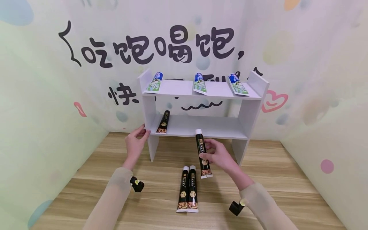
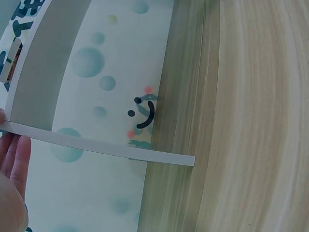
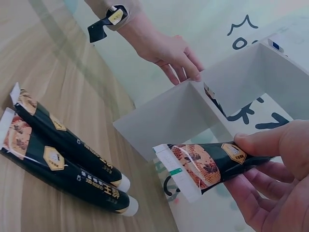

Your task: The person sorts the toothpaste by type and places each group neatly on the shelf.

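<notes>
Okay, top board [image 1: 178, 87]: that level of the white shelf [image 1: 247, 118] had three blue-green tubes [image 1: 199, 83] on it, left, middle and right, so I'd call that row done.
Lower board [image 1: 207, 123]: only one black tube [image 1: 163, 123] lay on it, near the shelf's left side, crimped end toward the front edge.
Held tube [image 1: 202, 148]: off the table, in front of the shelf's middle, white cap up toward the lower board. Couldn't tell if the cap touched the edge.
Right hand [image 1: 217, 155]: thumb and fingers pinched around that held tube, in front of the shelf.
Left hand [image 1: 136, 143]: gripped the front edge of the shelf's left panel, thumb one side, fingers the other. Steadying it, I'd guess.
Table pair [image 1: 192, 191]: two more black ones, side by side on the wooden table [image 1: 161, 191] in front of the shelf, caps toward it.
Tally: four tubes on the shelf, three off it, so a bit past halfway by my reckoning.
In the way: the top board sat right over the lower one, so headroom looked limited to me.
Background: wall [image 1: 161, 19] with big black lettering [image 1: 179, 41] behind the shelf.
</notes>
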Available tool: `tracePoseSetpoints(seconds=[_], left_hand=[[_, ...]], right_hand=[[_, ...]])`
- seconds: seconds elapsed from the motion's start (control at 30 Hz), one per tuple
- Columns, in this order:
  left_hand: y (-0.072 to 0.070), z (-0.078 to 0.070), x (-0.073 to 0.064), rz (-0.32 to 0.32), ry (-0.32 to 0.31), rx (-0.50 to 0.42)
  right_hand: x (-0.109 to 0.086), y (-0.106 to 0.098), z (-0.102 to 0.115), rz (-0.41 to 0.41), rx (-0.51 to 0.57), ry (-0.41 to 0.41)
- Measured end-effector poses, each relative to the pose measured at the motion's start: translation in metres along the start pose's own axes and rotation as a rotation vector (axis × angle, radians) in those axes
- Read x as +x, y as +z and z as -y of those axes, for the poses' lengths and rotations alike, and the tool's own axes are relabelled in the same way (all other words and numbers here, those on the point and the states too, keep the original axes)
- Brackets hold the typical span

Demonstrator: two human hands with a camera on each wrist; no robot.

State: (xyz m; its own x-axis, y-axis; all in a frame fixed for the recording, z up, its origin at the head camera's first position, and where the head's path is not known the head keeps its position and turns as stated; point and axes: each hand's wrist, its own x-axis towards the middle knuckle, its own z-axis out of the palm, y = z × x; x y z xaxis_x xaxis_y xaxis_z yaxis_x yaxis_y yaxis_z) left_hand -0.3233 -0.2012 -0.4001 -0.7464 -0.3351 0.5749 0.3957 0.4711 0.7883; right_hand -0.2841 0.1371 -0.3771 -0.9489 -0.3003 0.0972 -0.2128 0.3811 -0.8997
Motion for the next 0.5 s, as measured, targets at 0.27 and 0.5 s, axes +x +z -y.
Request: tracePoseSetpoints(seconds=[0.27,0.5], left_hand=[[0.001,0.003,0.001,-0.012,0.020,0.023],[0.001,0.003,0.001,-0.013,0.023,0.038]], right_hand=[[0.011,-0.002,0.012,-0.024,0.007,-0.031],[0.021,-0.002,0.023,-0.037,0.010,-0.013]])
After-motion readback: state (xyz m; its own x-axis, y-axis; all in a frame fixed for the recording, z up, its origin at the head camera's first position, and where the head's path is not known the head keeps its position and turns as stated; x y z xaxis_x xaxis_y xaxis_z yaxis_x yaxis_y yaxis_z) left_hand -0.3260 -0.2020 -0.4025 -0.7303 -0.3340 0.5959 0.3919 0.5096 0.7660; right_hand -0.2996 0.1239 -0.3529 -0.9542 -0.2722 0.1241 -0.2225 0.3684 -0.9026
